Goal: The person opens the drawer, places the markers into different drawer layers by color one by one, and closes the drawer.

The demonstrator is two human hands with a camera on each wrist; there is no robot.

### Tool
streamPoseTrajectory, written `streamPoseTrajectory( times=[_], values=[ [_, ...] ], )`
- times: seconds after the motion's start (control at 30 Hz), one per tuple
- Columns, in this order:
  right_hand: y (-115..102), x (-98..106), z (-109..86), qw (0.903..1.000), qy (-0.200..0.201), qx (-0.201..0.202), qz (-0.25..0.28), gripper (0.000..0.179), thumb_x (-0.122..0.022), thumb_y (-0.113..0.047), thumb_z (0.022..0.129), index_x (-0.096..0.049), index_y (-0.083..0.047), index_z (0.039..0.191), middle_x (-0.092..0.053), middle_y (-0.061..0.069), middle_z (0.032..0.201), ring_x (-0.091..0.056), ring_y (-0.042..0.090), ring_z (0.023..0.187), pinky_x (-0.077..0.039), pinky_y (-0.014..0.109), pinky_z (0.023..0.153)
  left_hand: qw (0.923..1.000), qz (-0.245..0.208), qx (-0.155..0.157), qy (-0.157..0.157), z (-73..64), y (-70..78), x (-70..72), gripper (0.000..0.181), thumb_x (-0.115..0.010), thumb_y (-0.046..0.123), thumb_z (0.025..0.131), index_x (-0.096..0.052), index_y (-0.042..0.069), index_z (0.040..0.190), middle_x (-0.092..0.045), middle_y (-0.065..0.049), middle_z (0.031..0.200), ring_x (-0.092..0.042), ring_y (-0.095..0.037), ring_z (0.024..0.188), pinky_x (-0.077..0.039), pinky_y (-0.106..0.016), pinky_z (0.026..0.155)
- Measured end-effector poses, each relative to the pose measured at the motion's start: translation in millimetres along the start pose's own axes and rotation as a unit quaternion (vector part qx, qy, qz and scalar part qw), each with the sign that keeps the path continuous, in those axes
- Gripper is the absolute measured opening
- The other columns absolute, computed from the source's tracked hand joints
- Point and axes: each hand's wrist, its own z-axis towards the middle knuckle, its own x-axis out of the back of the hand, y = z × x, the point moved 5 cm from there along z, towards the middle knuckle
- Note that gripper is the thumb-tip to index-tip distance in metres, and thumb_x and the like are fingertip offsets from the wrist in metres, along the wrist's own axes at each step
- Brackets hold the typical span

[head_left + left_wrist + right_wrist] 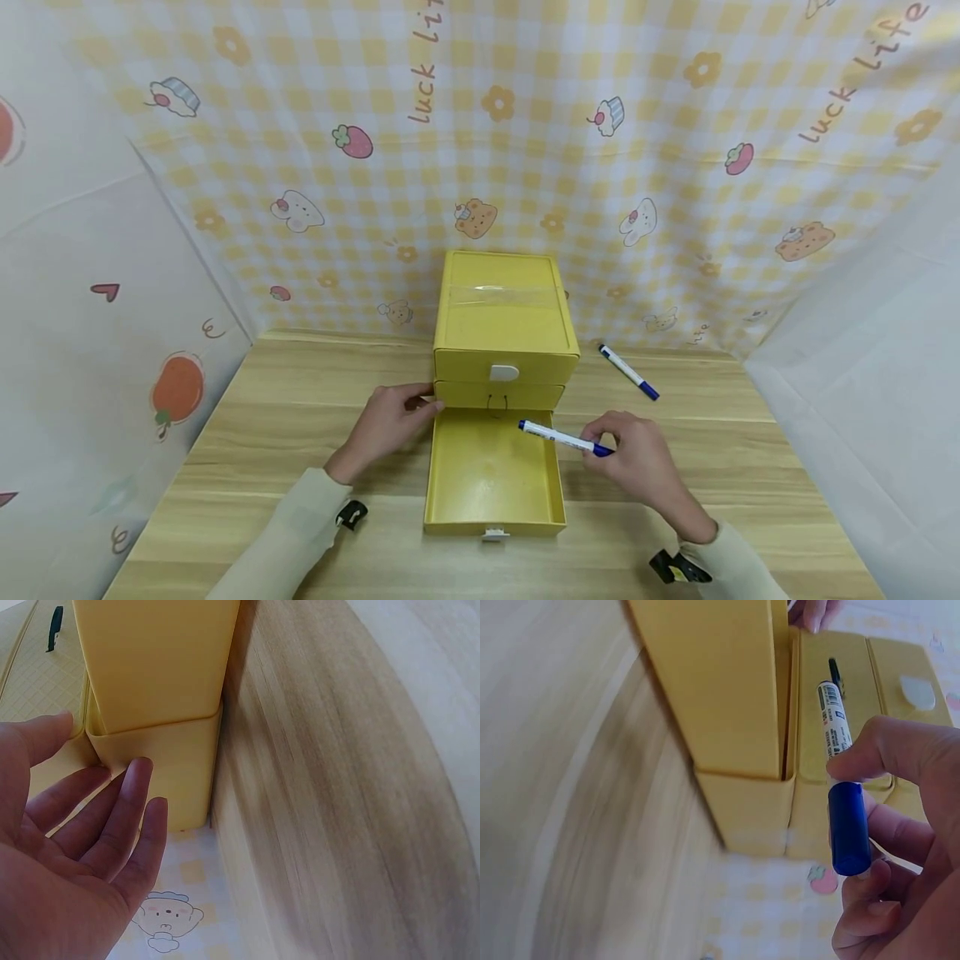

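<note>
A yellow desktop drawer box stands at the back middle of the wooden table. Its bottom drawer is pulled out toward me, and nothing lies in it. My right hand pinches a white marker with blue ends between thumb and fingers, above the drawer's right wall. In the right wrist view the blue cap points toward the camera. My left hand is at the box's left front edge, its thumb by the front and its fingers extended along the side.
A second white and blue marker lies on the table right of the box. Above the open drawer, one drawer front has a dark cord loop and the top one a white tab. A checked curtain hangs behind.
</note>
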Motion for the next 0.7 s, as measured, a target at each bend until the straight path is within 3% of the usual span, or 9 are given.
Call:
streamPoseTrajectory(
  times=[0.33,0.5,0.7],
  values=[
    [-33.7,-11.8,16.6,0.9967,-0.041,0.063,-0.030,0.024,-0.094,-0.004,0.075,-0.082,-0.024,0.080,-0.072,-0.020,0.081,-0.059,0.005,0.075,-0.048,0.024,0.063,1.0000,-0.002,-0.001,0.001,1.3,-1.4,-0.1,0.038,-0.079,0.020,0.105,-0.076,-0.010,0.128,-0.080,-0.022,0.114,-0.081,-0.032,0.096,-0.068,-0.045,0.081],
    [-49.1,-20.0,22.6,0.9932,-0.072,0.084,-0.036,0.019,-0.092,-0.006,0.078,-0.083,-0.022,0.081,-0.070,-0.020,0.078,-0.060,0.009,0.074,-0.045,0.022,0.060,1.0000,0.000,0.003,-0.001,1.4,-1.6,-1.0,0.038,-0.079,0.021,0.105,-0.076,-0.009,0.128,-0.081,-0.022,0.113,-0.081,-0.031,0.096,-0.068,-0.044,0.081],
    [-64.6,-31.0,31.2,0.9871,-0.103,0.111,-0.053,0.010,-0.091,-0.010,0.080,-0.084,-0.017,0.081,-0.070,-0.015,0.076,-0.055,0.004,0.069,-0.044,0.020,0.056,1.0000,0.003,0.005,0.000,1.7,-2.3,-1.4,0.038,-0.079,0.021,0.105,-0.076,-0.009,0.128,-0.081,-0.021,0.113,-0.080,-0.031,0.095,-0.068,-0.044,0.081]
  ],
)
